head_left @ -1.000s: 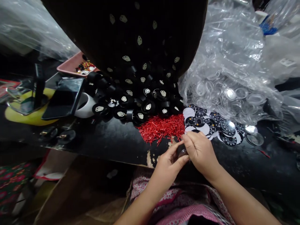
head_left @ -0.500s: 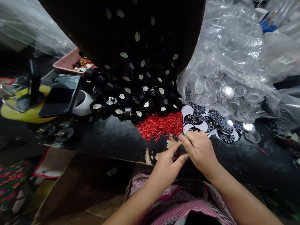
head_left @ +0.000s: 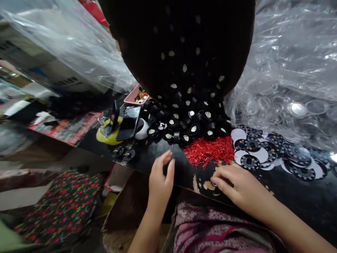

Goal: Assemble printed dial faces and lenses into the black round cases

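Over the front part of the dark table, my left hand [head_left: 161,175] is raised with thumb and fingers apart and nothing visible between them. My right hand [head_left: 237,181] rests by the table's front edge, thumb and fingertips pinched together; a tiny greyish bit shows at the tips, too small to name. Just beyond it lies a heap of thin red plastic pointers [head_left: 210,151]. Printed black-and-white dial discs [head_left: 252,144] overlap to the right of that heap. Behind the pointers, black round casings with pale plates [head_left: 193,129] are piled up.
A large dark container [head_left: 181,42] lies tipped behind the casings. Clear plastic rings [head_left: 297,109] fill a bag at right. To the left are a phone [head_left: 128,123], a white ring [head_left: 142,129], a pink tray [head_left: 134,95] and two black round parts [head_left: 129,154].
My hands, together before at the table's front edge, have come apart. The left has moved left, away from the right. The camera view has swung to the left.
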`<move>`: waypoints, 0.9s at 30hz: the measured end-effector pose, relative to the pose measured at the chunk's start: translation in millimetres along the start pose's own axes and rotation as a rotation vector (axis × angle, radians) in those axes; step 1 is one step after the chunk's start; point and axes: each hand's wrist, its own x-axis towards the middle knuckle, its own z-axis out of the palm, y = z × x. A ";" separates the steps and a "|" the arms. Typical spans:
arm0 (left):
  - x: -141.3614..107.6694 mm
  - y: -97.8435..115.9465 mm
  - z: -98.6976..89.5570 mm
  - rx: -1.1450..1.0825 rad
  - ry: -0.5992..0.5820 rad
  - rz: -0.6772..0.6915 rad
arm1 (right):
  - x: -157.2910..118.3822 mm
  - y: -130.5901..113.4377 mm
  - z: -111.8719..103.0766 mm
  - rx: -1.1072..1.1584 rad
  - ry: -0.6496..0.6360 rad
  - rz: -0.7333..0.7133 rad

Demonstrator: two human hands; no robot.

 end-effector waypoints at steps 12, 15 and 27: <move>71.0 -6.8 27.0 -0.485 0.117 -0.220 | -10.4 8.9 4.9 0.019 -0.001 0.080; 38.1 12.9 34.0 -0.615 0.070 -0.279 | -2.4 1.7 7.8 0.119 0.043 0.134; -51.7 32.0 61.3 -0.870 -0.338 -0.703 | -28.4 35.5 -27.6 -0.399 0.150 0.239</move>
